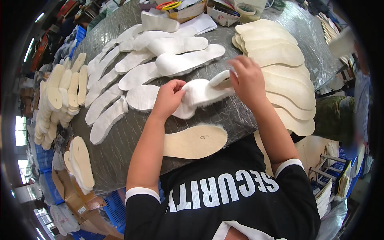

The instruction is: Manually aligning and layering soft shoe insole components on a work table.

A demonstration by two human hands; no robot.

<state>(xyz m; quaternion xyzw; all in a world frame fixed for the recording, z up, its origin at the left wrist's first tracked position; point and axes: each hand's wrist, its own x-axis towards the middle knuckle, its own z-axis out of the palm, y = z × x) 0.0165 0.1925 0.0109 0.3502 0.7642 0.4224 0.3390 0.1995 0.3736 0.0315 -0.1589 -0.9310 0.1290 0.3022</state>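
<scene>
A white fleecy insole (200, 93) is bent and curled between my hands over the middle of the table. My left hand (169, 98) pinches its left side, thumb and forefinger together. At its curled right end is my right hand (249, 78), with the fingers bent round the edge; the fingertips are partly hidden. Other white insoles (140, 98) lie under and beside my left hand. Close to my body a single beige insole (196, 142) with a fluffy rim lies flat, a handwritten mark on its upper face.
Overlapping white insoles (106, 120) spread across the table's left half. A fanned row of cream insoles (288, 86) runs down the right. Bundled insoles (60, 92) stand past the left edge. Scissors (172, 5), boxes and a tape roll (247, 10) sit at the back.
</scene>
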